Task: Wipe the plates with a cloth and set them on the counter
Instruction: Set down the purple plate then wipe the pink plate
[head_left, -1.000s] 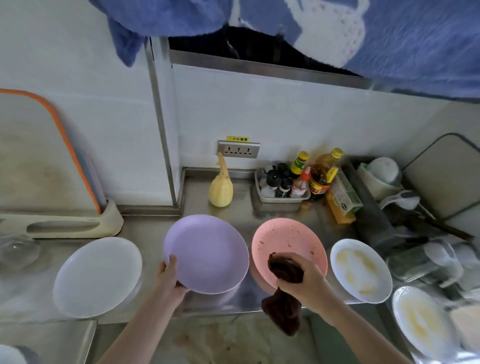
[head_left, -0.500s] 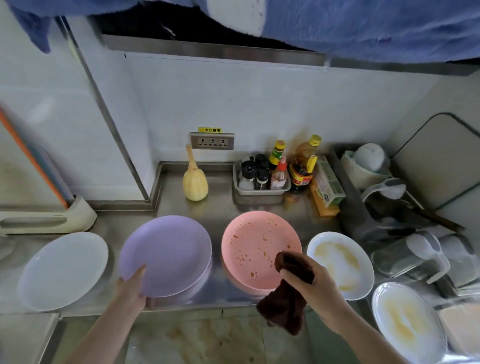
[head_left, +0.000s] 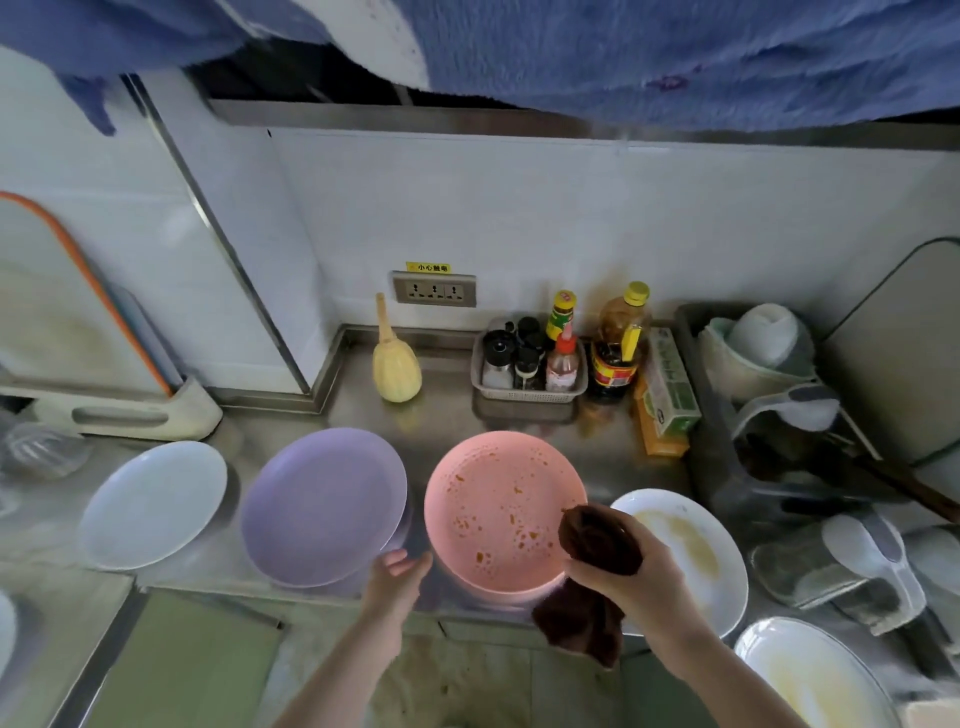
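Pink plate sits on the steel desk, centre-front, face spotted w/ orange-brown sauce, so not yet wiped. R hand grips a bunched dark brown cloth; the wad sits at the plate's near-right rim and the tail hangs below the desk edge. Plate lies up and to the left of the R hand, so the wipe should run leftward and away from the person across the dirty face. L hand is empty, fingers loosely spread, in the gap between purple plate and the pink one, just beside pink's near-left rim; can't tell if it touches either. L hand looks nearer for steadying that rim, R hand nearer for wiping.

Purple plate looks clean and lies left of pink, rims close but apart. Further left a white plate, also clean-looking. On the right, two more white plates w/ yellowish smears: one partly behind the R hand, one at the lower-right corner. My read: two done, pink in hand now, two to go.

Risk: plate is round and light-looking and sits close to the desk front, so pushing w/ the cloth could slide it w/o the L hand bracing.
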